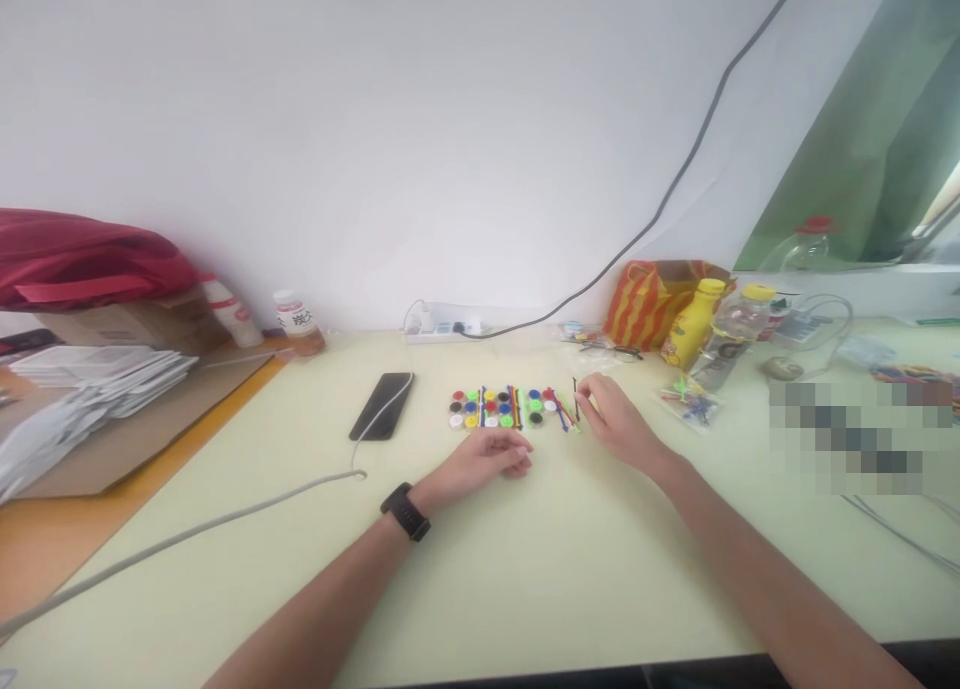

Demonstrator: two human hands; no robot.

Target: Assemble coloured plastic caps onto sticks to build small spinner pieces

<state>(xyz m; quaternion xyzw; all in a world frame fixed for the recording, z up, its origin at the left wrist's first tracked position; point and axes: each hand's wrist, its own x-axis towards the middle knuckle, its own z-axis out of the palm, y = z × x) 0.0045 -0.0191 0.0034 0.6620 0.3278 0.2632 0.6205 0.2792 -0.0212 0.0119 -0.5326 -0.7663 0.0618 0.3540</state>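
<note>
My right hand (613, 417) pinches a small black plastic arrow (575, 397), which stands nearly upright at the fingertips. Just left of it, loose coloured arrows (564, 412) in blue, red and green lie slanted on the table. My left hand (491, 457) rests on its side in front of the rows, its fingers loosely curled in with the thumb against them; nothing shows in it. Behind that hand are rows of round coloured pieces (470, 407), with a few more arrows (514, 406) laid upright between the groups. A black watch (406, 512) is on my left wrist.
A phone (382, 407) with a white cable (285, 491) lies left. Behind are a power strip (442, 331), a striped bag (637, 304) and a yellow bottle (691, 329). A small bag of coloured pieces (688, 406) lies right. White packets (105, 379) are stacked far left.
</note>
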